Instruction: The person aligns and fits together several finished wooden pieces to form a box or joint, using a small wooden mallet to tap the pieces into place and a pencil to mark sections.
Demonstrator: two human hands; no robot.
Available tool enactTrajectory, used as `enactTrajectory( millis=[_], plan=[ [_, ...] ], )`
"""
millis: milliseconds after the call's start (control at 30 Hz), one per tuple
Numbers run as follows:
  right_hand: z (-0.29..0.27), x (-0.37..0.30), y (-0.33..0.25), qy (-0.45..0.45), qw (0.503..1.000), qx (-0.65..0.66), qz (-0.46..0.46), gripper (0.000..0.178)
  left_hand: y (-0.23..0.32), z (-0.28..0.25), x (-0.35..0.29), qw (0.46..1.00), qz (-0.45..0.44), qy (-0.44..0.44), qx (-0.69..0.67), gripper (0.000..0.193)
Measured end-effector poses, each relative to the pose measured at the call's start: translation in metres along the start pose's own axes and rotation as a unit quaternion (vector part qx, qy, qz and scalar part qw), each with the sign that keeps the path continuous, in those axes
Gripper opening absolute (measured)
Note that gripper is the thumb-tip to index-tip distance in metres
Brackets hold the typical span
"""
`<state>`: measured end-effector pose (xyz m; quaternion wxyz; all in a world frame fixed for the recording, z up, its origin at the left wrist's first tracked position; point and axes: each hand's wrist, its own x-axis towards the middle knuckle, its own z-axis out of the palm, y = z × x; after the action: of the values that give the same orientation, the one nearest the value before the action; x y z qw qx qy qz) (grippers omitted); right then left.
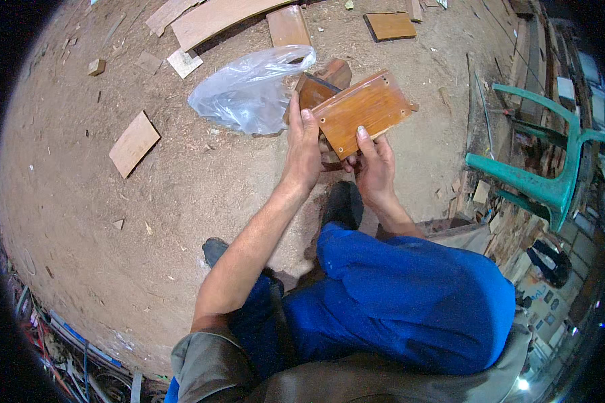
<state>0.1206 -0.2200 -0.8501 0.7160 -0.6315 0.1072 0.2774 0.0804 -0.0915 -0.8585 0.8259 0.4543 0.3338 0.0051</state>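
Note:
A varnished orange-brown wooden board (366,111) is held up tilted in front of me, with small holes near its corners. My left hand (304,154) is closed at the board's left edge, its thumb against that edge. My right hand (376,168) grips the lower edge, its thumb on the upper face and its other fingers partly hidden underneath. Just behind the board lie more brown wooden pieces, among them a dark-edged one (314,92) and a block (336,72), partly covered by the board and my left hand.
A crumpled clear plastic bag (242,94) lies left of the wood pieces. Loose boards are scattered around: a pale one (134,144), a dark-edged one (390,27), and a long plank (228,19). A green plastic chair (538,171) stands right. Cables and pipes (81,349) lie at lower left.

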Motion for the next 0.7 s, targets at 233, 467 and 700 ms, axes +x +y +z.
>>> enactTrajectory(
  millis=[233, 467, 700],
  plan=[
    [-0.018, 0.011, -0.007, 0.005, 1.000, 0.030, 0.005, 0.024, -0.009, -0.022, 0.021, 0.907, 0.210, 0.090, 0.353, 0.067],
    [-0.037, 0.030, -0.012, -0.015, 0.998, 0.053, -0.027, 0.027, -0.023, -0.021, 0.058, 0.852, 0.300, 0.133, 0.409, 0.079],
    [-0.048, 0.034, -0.017, -0.001, 0.996, 0.076, -0.044, 0.027, -0.026, 0.000, 0.056, 0.826, 0.284, 0.166, 0.459, 0.102]
  ],
)
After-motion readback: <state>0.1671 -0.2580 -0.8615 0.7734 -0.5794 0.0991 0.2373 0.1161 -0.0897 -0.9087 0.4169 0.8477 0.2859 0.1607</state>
